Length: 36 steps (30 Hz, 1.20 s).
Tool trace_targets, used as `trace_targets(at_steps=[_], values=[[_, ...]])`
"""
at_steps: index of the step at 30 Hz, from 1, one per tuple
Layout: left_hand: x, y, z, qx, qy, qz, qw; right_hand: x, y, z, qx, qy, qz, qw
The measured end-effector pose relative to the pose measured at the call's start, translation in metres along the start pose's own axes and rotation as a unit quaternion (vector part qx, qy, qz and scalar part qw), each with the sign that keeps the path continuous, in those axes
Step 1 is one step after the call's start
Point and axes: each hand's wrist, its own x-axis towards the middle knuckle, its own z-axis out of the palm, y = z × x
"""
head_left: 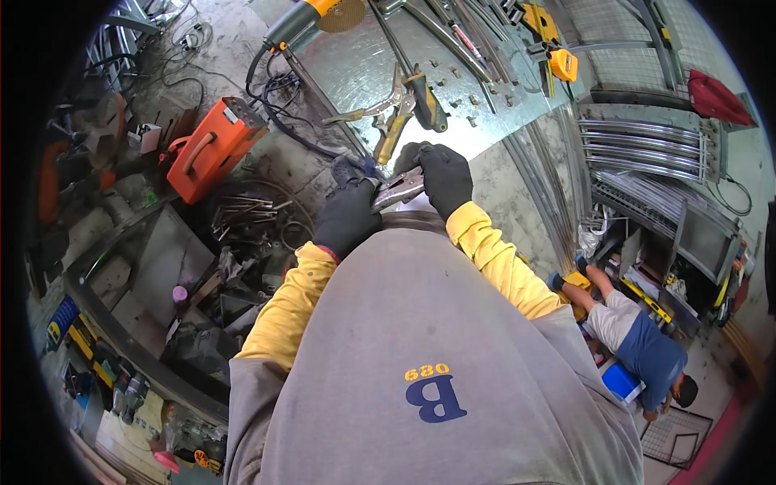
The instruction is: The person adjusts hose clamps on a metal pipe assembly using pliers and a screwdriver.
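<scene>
My left hand (349,214), in a black glove, is closed around one end of a scuffed, silver metal tool (400,189). It looks like a clamp or pliers, but its jaws are hidden. My right hand (444,178), gloved alike, grips its other end. The tool is held close to my body at the near edge of the metal-topped table (477,145). Just beyond my hands lie locking pliers (390,113) and a tool with a black and yellow handle (427,103). A dark cable (299,129) runs down toward my left hand.
An orange machine (212,149) with a handle stands left. A yellow power tool (303,23), metal bars (440,36), small metal pieces and a tape measure (563,65) lie on the table. Shiny tubes (643,149) are stacked right. Another person (647,343) bends at lower right.
</scene>
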Motion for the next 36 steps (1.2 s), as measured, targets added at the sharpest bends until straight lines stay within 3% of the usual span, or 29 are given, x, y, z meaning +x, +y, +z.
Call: trace_targets(at_steps=[12,19,31,35,36], values=[[0.012,-0.018,0.006,-0.026,-0.007,0.072,0.997,-0.001,-0.009,0.000,-0.052,0.014,-0.012,0.998],[0.021,-0.022,0.007,0.001,-0.071,0.034,0.997,-0.010,-0.021,0.000,-0.047,0.011,-0.016,0.999],[0.022,-0.023,0.009,-0.034,-0.063,0.045,0.996,-0.002,-0.013,0.003,-0.057,0.008,-0.019,0.998],[0.018,-0.026,0.003,0.007,-0.043,0.064,0.997,0.005,0.010,-0.001,-0.024,-0.009,-0.035,0.999],[0.015,-0.018,-0.003,0.043,-0.023,0.071,0.996,0.013,0.029,-0.005,-0.008,-0.036,-0.145,0.989]])
